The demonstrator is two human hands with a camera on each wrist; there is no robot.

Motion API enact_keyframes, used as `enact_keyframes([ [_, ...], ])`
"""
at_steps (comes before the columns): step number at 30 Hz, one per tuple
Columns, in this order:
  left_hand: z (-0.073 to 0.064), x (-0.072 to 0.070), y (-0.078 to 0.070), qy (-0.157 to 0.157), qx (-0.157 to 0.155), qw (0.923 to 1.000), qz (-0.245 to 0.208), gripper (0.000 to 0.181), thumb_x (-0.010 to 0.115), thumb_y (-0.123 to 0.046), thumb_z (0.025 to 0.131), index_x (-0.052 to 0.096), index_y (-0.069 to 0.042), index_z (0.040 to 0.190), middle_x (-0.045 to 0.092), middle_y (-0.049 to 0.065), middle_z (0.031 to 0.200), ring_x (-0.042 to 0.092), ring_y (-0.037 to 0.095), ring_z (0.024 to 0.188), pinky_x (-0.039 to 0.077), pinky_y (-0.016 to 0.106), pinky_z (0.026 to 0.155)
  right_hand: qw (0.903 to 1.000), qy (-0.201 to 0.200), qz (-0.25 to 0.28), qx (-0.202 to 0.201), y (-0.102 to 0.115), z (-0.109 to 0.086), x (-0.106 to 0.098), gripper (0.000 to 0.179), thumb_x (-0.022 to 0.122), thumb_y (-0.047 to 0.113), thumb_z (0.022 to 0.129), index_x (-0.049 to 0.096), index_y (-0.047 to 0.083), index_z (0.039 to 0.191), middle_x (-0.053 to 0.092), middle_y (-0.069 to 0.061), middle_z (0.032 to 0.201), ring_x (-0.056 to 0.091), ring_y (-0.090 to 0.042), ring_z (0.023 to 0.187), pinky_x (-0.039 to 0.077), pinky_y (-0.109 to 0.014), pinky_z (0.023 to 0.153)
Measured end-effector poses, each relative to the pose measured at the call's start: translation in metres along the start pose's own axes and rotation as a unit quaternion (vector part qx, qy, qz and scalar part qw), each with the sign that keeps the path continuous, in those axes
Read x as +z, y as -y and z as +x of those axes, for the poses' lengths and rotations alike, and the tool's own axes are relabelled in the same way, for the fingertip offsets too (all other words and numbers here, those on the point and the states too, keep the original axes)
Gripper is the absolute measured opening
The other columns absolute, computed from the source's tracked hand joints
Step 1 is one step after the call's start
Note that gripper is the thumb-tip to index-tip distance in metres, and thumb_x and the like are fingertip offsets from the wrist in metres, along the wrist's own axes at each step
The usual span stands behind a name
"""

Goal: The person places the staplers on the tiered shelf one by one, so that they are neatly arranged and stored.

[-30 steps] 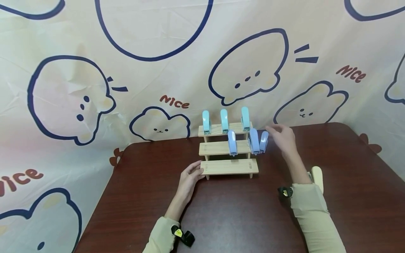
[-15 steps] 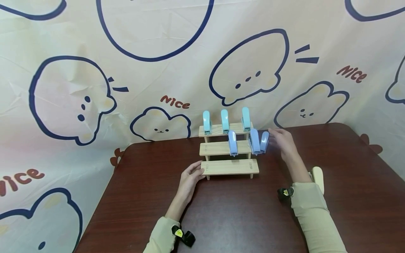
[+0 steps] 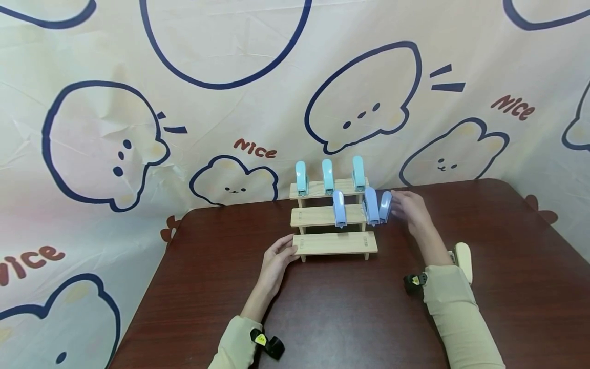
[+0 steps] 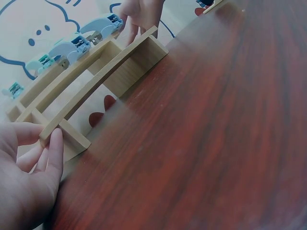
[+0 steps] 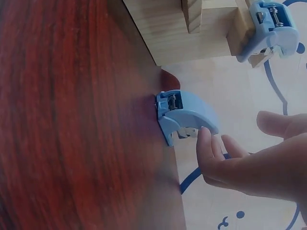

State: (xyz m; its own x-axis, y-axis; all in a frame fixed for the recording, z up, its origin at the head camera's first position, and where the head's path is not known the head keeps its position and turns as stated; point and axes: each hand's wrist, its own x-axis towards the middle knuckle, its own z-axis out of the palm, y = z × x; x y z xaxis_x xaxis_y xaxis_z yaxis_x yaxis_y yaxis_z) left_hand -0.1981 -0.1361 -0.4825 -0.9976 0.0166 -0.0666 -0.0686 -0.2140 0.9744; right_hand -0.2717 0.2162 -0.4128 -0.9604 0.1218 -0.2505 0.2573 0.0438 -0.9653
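My left hand (image 3: 276, 261) pinches the left end of a three-step wooden stand (image 3: 334, 244) between thumb and fingers, clearer in the left wrist view. A periwinkle-blue stapler (image 3: 384, 207) stands on the table just right of the stand. Fairly straight fingers of my right hand (image 3: 413, 210) touch the end of its curved handle, with the thumb held apart in the right wrist view. On the middle step are two more blue staplers, one near the centre (image 3: 339, 208) and one at the right end (image 3: 371, 206). The top step carries three turquoise staplers (image 3: 328, 176).
A cream stapler-like object (image 3: 462, 261) lies beyond my right forearm, partly hidden by it. The dark brown table (image 3: 350, 307) meets a printed cloth backdrop (image 3: 249, 118) close behind the stand.
My right hand has lowered slightly, and its fingers have come to the blue stapler beside the stand. The left hand, the stand and the staplers have stayed in place.
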Motion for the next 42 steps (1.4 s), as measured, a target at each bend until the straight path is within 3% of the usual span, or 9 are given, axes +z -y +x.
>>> enact_keyframes([
  [15, -0.001, -0.001, 0.000, 0.001, 0.000, 1.0000, 0.000, 0.047, 0.061, -0.001, 0.099, 0.052, 0.011, 0.143, 0.062, 0.020, 0.128, 0.066, 0.014, 0.097, 0.056, 0.024, 0.083, 0.9995, 0.025, 0.007, 0.016, -0.011, 0.007, -0.003, 0.066, 0.047, 0.037, 0.111, 0.028, -0.002, 0.161, 0.039, -0.025, 0.159, 0.043, -0.037, 0.144, 0.041, -0.042, 0.116],
  [23, -0.002, 0.000, -0.001, 0.001, 0.004, 1.0000, -0.002, 0.047, 0.062, -0.002, 0.099, 0.051, 0.012, 0.143, 0.063, 0.019, 0.127, 0.066, 0.013, 0.096, 0.056, 0.024, 0.082, 0.9993, 0.035, 0.003, 0.013, -0.014, 0.010, -0.004, 0.063, 0.049, 0.026, 0.111, 0.025, -0.001, 0.162, 0.036, -0.026, 0.161, 0.041, -0.037, 0.146, 0.039, -0.041, 0.117],
  [31, -0.001, -0.001, 0.000, 0.001, 0.002, 1.0000, 0.004, 0.047, 0.061, -0.002, 0.099, 0.051, 0.011, 0.144, 0.061, 0.020, 0.129, 0.066, 0.014, 0.098, 0.056, 0.024, 0.083, 0.9984, 0.037, 0.034, 0.024, -0.015, 0.013, -0.002, 0.060, 0.052, 0.020, 0.110, 0.028, 0.002, 0.162, 0.034, -0.021, 0.163, 0.041, -0.032, 0.147, 0.036, -0.040, 0.119],
  [38, -0.001, 0.001, -0.001, -0.002, 0.001, 1.0000, -0.003, 0.046, 0.062, 0.000, 0.099, 0.053, 0.011, 0.143, 0.062, 0.020, 0.128, 0.066, 0.013, 0.098, 0.056, 0.025, 0.083, 0.9986, 0.037, -0.017, 0.032, -0.017, 0.013, -0.003, 0.057, 0.046, 0.026, 0.112, 0.032, -0.002, 0.160, 0.043, -0.024, 0.155, 0.053, -0.025, 0.125, 0.041, -0.038, 0.115],
  [42, -0.001, 0.001, -0.002, -0.001, 0.002, 1.0000, -0.004, 0.047, 0.062, -0.001, 0.098, 0.053, 0.011, 0.143, 0.063, 0.020, 0.127, 0.066, 0.013, 0.098, 0.056, 0.025, 0.083, 0.9973, 0.038, -0.059, 0.022, -0.018, 0.014, -0.007, 0.055, 0.042, 0.027, 0.113, 0.035, -0.003, 0.158, 0.043, -0.025, 0.154, 0.048, -0.033, 0.136, 0.038, -0.045, 0.117],
])
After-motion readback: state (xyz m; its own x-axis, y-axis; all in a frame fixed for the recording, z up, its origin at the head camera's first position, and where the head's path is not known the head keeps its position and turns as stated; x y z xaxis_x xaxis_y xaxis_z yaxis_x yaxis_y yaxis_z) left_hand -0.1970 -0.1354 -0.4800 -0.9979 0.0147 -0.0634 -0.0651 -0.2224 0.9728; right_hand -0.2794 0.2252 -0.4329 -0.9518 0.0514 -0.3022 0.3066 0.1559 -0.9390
